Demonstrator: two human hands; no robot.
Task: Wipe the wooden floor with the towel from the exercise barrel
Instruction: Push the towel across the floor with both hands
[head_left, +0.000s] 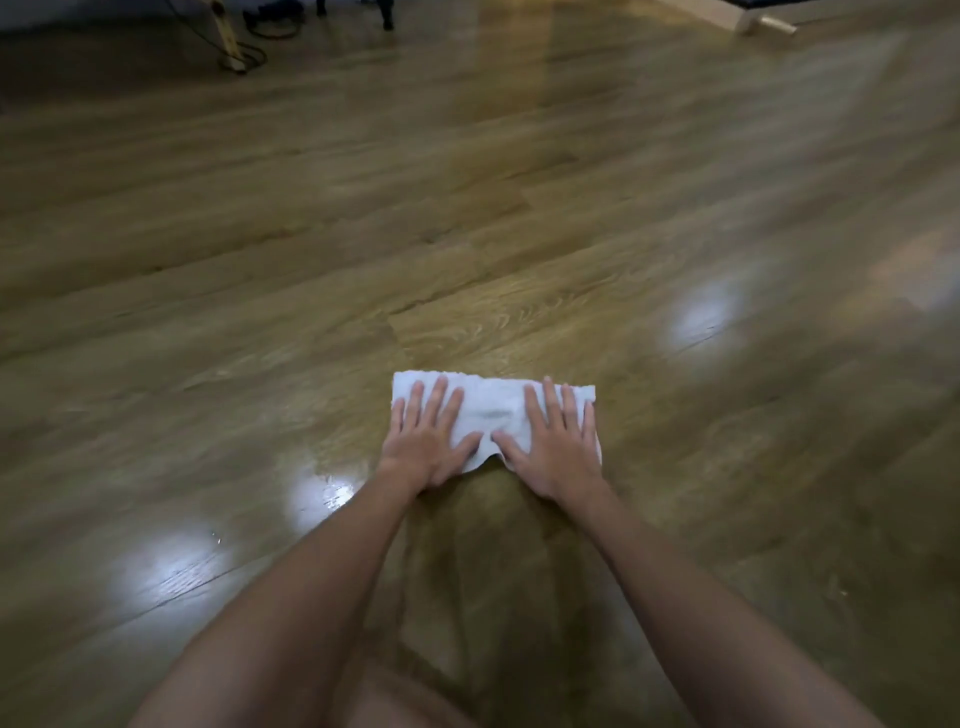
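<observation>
On bare floor (260, 234), flat left hand (428, 441) and right hand (556, 447) press towel (488, 410); edges seemingly free.

The room is dim and warm-toned. Pale glare patches sit on the glossy wooden floor (519, 218) at near left and at right, with a long sheen running to the far end. The edges smear with blur and bow outward; the far corners fall dark.

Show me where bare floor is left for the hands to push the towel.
Open brown wooden floor lies ahead of the folded white towel, under the left hand and right hand, and to both sides. Crowding only at the far edge: black cables, pale furniture leg.
</observation>
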